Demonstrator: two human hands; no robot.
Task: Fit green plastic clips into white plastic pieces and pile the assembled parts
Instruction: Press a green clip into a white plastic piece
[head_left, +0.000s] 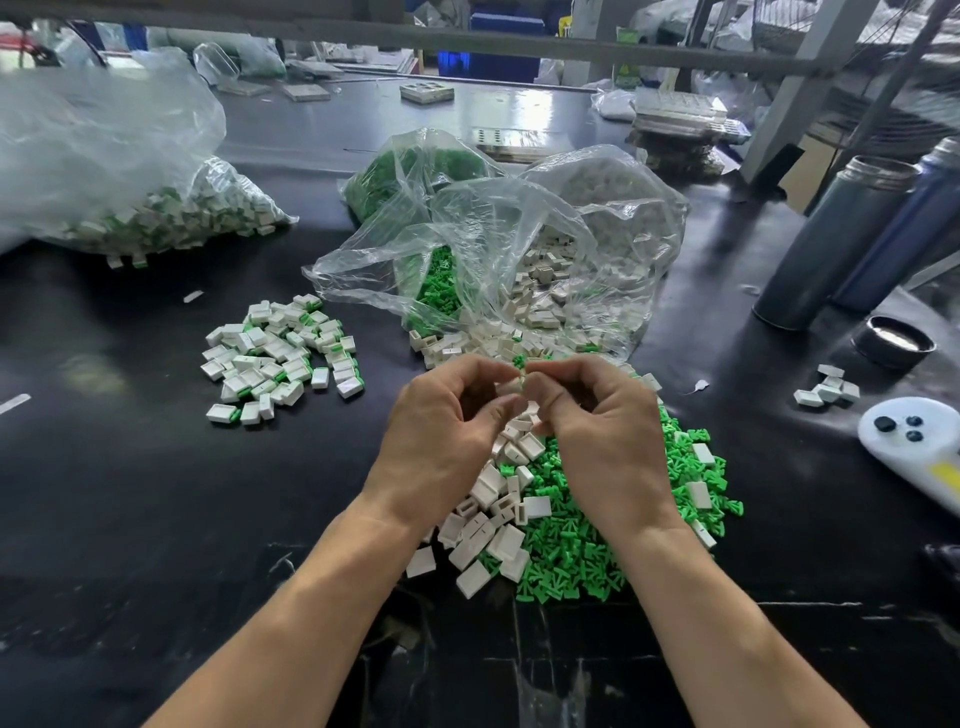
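My left hand (447, 421) and my right hand (597, 421) meet fingertip to fingertip above the loose parts. Between them a small green clip (518, 361) shows at the fingertips, and a white piece (511, 387) sits just below it; both are largely hidden by fingers. Under my hands lies a heap of loose white pieces (493, 514) on the left and green clips (597, 551) on the right. A pile of assembled white-and-green parts (280, 358) lies on the black table to the left.
An open clear bag (519, 249) of green clips and white pieces spills just behind my hands. A big bag of assembled parts (130, 208) sits far left. Two metal flasks (841, 239), a lid (894, 343), a few white pieces (828, 391) and a white controller (914, 441) stand right.
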